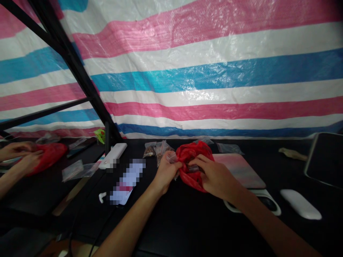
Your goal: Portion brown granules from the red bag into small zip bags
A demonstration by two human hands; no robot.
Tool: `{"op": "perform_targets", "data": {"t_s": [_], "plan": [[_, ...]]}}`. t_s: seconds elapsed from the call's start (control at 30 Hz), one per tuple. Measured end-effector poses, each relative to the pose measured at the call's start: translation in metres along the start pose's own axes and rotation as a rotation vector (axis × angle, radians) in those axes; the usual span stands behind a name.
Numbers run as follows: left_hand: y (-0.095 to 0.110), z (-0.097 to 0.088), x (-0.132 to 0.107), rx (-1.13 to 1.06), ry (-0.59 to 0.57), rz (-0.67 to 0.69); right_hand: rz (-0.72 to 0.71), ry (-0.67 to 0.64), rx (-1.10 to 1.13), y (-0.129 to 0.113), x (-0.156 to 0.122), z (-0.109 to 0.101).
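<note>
A crumpled red plastic bag sits on the black table in front of me. My left hand grips its left side, fingers pinched around the bag and a bit of clear plastic. My right hand is closed on the bag's lower right, thumb and fingers pressed into the red film. Just behind the bag lie small clear zip bags with dark contents.
A white remote-like device and a blurred-out flat object lie left of my hands. A pink laptop, white mouse and dark tablet sit to the right. A mirror panel at left reflects my hands. A striped tarp hangs behind.
</note>
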State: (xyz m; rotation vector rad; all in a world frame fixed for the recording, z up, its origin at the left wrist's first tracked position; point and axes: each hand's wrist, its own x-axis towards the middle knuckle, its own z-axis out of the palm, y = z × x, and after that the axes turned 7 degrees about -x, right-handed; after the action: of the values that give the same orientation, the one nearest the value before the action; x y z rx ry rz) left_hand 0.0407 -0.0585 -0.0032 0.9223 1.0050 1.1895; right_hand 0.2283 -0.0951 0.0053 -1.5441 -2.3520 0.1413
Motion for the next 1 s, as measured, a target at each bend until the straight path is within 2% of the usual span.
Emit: {"op": "perform_targets", "data": {"t_s": [0.17, 0.27, 0.37, 0.53, 0.73, 0.93, 1.0], "plan": [[-0.006, -0.005, 0.005, 0.123, 0.074, 0.066, 0.115, -0.017, -0.130, 0.001, 0.000, -0.003], [-0.012, -0.005, 0.004, 0.199, -0.043, 0.072, 0.112, -0.003, -0.153, 0.000, 0.002, 0.000], [-0.014, -0.003, 0.001, 0.173, -0.156, 0.071, 0.077, 0.005, -0.144, -0.001, 0.003, 0.003], [-0.010, -0.001, -0.001, 0.090, -0.109, 0.040, 0.079, 0.037, -0.159, -0.001, 0.003, 0.003], [-0.007, 0.002, 0.000, 0.127, -0.046, 0.011, 0.175, 0.095, -0.285, 0.001, 0.003, 0.001], [-0.014, 0.003, -0.001, 0.050, -0.209, -0.001, 0.120, 0.075, -0.217, 0.001, 0.004, 0.000], [-0.013, 0.003, 0.000, 0.030, -0.194, 0.006, 0.097, 0.065, -0.174, 0.002, 0.004, -0.001]]}}
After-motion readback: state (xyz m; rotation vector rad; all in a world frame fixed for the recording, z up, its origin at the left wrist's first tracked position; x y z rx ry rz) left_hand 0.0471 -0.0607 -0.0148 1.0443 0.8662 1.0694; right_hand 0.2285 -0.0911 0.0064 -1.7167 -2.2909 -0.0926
